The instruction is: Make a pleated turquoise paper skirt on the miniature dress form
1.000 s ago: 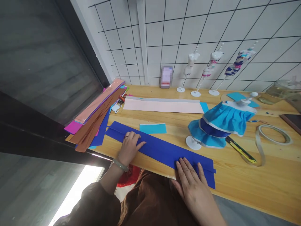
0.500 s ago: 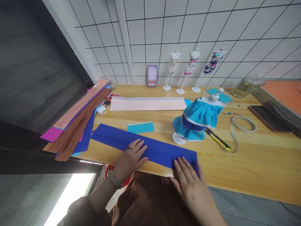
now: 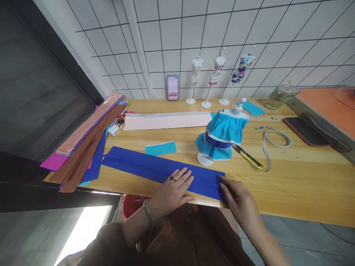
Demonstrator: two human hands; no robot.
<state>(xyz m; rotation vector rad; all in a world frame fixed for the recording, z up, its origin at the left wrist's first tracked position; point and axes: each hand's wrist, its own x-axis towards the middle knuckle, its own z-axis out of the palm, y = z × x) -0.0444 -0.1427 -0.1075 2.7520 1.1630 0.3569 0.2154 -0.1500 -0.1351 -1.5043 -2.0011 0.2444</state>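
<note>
A long royal-blue strip [image 3: 155, 166], paper or cloth, lies at a slant along the table's front edge with a crease down its length. My left hand [image 3: 177, 188] rests on its right half, fingers stretched out and flat. At the strip's right end, my right hand [image 3: 240, 195] has its fingers bent and thumb and fingertips closed on the edge. Just beyond stands a small dress form in a turquoise ruffled dress [image 3: 224, 127] with a dark blue waistband. A small turquoise piece [image 3: 161, 148] lies behind the strip.
Coloured sheets [image 3: 83, 136] are stacked at the left. A pale pink strip [image 3: 166, 121] lies farther back. Right of the dress are a yellow cutter [image 3: 251, 159], a roll of tape [image 3: 277, 139] and a dark phone [image 3: 306, 131]. Small mannequins [image 3: 213, 77] and a glass jar [image 3: 281, 96] stand behind.
My left hand has slid right along the blue strip. My right hand has gone from lying flat on the strip to gripping its right edge. The view has shifted slightly.
</note>
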